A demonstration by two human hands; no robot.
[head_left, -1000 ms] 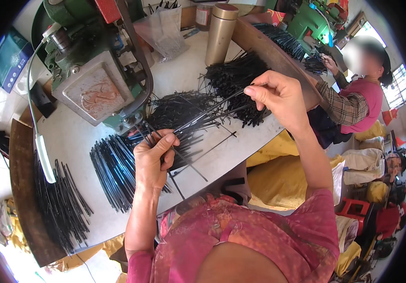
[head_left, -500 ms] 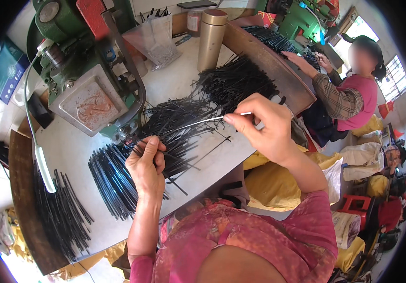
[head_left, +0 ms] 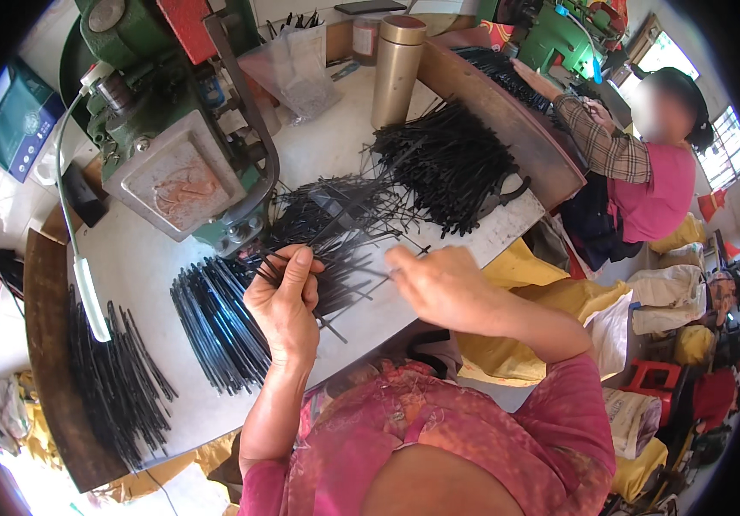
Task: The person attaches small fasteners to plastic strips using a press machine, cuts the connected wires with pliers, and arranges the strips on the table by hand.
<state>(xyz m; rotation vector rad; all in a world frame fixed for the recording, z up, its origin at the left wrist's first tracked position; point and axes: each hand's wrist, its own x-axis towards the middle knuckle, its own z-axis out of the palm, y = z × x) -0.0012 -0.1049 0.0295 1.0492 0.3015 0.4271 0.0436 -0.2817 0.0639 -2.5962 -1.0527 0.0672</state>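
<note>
The right hand point(head_left: 440, 285) has swung down, nearer the left hand point(head_left: 288, 303). The left thumb and finger pinch thin black sticks point(head_left: 270, 270) over the table point(head_left: 129, 249). The right is blurry; I can't tell its grip. Picking through sticks, it seems; next calls for a careful pinch.

The black strips point(head_left: 219, 322) look like smooth, glossy plastic. The machine point(head_left: 107, 77) is painted metal, its cover point(head_left: 206, 142) dull (rough and reddish at the middle). The flask point(head_left: 397, 82) is satiny metal, the bag point(head_left: 294, 73) crinkled clear plastic, the tabletop point(head_left: 133, 258) smooth, its border point(head_left: 53, 344) wood, the shirt point(head_left: 456, 408) matt cloth.
</note>
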